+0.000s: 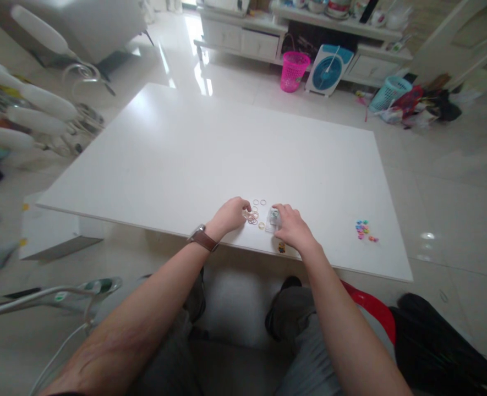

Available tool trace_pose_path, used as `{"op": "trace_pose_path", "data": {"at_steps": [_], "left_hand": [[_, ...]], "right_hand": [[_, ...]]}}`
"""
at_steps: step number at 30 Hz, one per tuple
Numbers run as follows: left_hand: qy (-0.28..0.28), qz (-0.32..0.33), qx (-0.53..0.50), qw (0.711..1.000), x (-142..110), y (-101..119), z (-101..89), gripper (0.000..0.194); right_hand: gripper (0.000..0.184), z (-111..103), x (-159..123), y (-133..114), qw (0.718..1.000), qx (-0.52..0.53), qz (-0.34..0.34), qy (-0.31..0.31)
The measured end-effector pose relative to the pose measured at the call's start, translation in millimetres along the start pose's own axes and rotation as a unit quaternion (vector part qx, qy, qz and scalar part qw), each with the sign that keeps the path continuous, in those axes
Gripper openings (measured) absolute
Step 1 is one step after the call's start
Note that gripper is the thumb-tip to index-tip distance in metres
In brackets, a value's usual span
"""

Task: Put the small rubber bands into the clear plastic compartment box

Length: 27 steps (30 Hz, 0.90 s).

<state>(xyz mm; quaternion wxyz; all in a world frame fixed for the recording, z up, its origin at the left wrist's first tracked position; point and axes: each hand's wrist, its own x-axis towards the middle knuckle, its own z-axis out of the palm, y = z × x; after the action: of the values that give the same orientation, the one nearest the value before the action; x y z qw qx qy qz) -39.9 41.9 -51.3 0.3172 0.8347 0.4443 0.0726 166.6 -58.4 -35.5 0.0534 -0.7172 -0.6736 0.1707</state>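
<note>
Along the near edge of a white counter (210,148), a person worked bare-handed over a scatter of small rings. The left hand (229,216), with a watch (203,238) on a brown strap at its wrist, reached in from the left, its fingers curled down at a cluster of thin rings (252,218); whether they pinched one could not be told. Just beyond the cluster, two single rings (260,202) lay flat side by side, and a yellowish ring (261,225) sat between the cluster and a clear packet (273,219). The right hand (293,225) held that packet against the surface, thumb on the near side and fingers on the far side, clamped around it; its contents were too small to make out. Near the counter's edge, just below the right hand, lay a small yellow-and-dark figure (282,247). Well apart to the right, a loose group of bright little pieces (362,229) in blue, pink, purple and orange rested near the counter's right side. Across the tiled floor, a pink basket (295,71) stood beside a blue-and-white fan (327,71) in front of a low cabinet (260,44).
</note>
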Motion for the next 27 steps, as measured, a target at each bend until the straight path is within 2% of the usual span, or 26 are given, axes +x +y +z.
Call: {"op": "trace_pose_path", "data": {"at_steps": [4, 7, 18, 27], "left_hand": [[0.004, 0.036, 0.013, 0.999, -1, -1, 5.0, 0.037], [-0.002, 0.05, 0.022, 0.998, -1, -3, 6.7, 0.03], [-0.006, 0.005, 0.074, 0.997, -1, -13, 5.8, 0.027], [-0.026, 0.01, 0.131, 0.991, 0, -16, 7.8, 0.027]], "right_hand": [[0.067, 0, 0, -2, 1.0, -0.002, 0.003, 0.001], [0.066, -1, 1, -3, 1.0, -0.01, 0.003, -0.006], [0.065, -3, -2, -4, 1.0, -0.019, -0.004, 0.004], [0.067, -12, -2, -8, 0.999, -0.032, 0.013, -0.032]]}}
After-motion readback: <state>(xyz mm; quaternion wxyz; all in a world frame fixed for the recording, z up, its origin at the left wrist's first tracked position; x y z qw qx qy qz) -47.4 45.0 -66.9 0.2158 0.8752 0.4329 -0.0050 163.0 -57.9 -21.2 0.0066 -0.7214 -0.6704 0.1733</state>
